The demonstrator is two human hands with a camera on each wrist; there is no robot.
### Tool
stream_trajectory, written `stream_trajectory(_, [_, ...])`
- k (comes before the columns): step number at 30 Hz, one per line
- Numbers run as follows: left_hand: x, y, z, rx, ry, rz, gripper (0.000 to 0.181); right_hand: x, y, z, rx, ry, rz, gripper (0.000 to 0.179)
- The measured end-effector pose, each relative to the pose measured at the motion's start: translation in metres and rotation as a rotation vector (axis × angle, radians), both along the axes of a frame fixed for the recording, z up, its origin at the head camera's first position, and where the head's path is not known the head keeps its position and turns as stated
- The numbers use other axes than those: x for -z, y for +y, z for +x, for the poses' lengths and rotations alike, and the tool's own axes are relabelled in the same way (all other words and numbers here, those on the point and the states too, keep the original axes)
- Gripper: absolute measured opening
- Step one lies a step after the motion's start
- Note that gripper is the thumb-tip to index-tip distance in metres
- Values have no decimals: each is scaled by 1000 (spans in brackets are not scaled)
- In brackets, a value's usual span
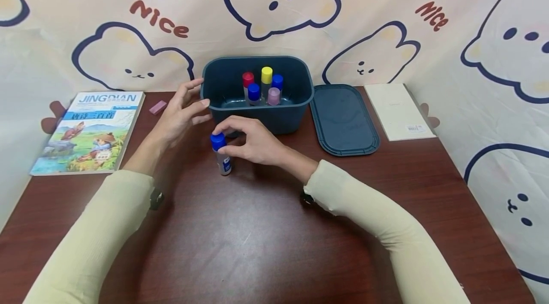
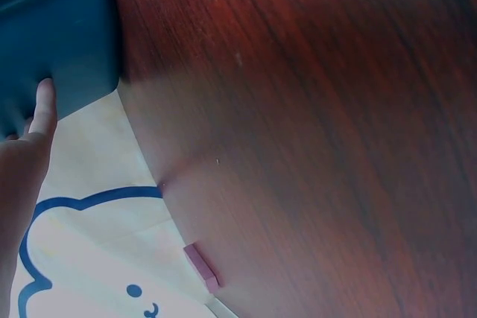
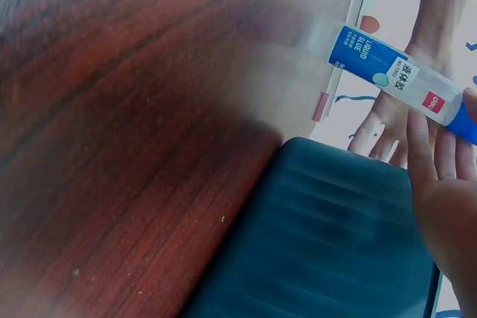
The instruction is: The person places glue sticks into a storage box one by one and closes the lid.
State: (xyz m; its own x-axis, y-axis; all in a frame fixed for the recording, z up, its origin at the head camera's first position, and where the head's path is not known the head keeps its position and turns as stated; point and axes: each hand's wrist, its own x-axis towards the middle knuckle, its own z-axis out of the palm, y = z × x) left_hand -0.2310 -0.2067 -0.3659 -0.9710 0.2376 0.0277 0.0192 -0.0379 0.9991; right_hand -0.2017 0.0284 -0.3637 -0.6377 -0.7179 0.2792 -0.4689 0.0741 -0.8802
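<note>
My right hand pinches a liquid glue bottle by its blue cap, in front of the bin. The bottle is clear, with a blue and white label that shows in the right wrist view. It is nearly upright, and I cannot tell whether its base touches the table. At the left end of the dark teal bin, my left hand rests its fingers against the wall. Inside the bin stand several bottles, among them a red-capped one, a yellow-capped one and a pink-capped one.
To the bin's right, a dark teal lid lies flat, with a pale notebook beyond it. At the left lie an illustrated book and a small pink block. A printed curtain hangs behind the brown table.
</note>
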Motion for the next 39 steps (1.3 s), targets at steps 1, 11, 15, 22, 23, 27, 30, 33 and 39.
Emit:
stream_trajectory(1, [0,0,0,-1,0,-1,66,0,0,0,3,-4,-6,34])
stream_trajectory(11, [-2,0,2,3,-7,-1,65,-15,8,-2,39,27,-102,38])
stream_trajectory(15, [-2,0,1,7,-7,6,64,-26,13,-4,79,22,-149,37])
stream_trajectory(22, [-1,1,1,-6,-10,-14,67,-38,23,-13,155,32,-233,36])
stream_trajectory(23, [-1,1,1,-10,-10,-18,67,-39,24,-14,166,37,-247,35])
stream_trajectory(27, [-1,1,2,-22,-13,-17,67,-42,29,-18,212,63,-295,35])
stream_trajectory(30, [-1,1,1,-21,-18,-13,67,-45,32,-19,241,88,-319,36])
stream_trajectory(33, [-1,1,1,-18,-22,-8,67,-49,35,-21,251,99,-345,36])
stream_trajectory(39, [-2,1,0,-10,-31,5,65,-53,38,-24,263,73,-391,34])
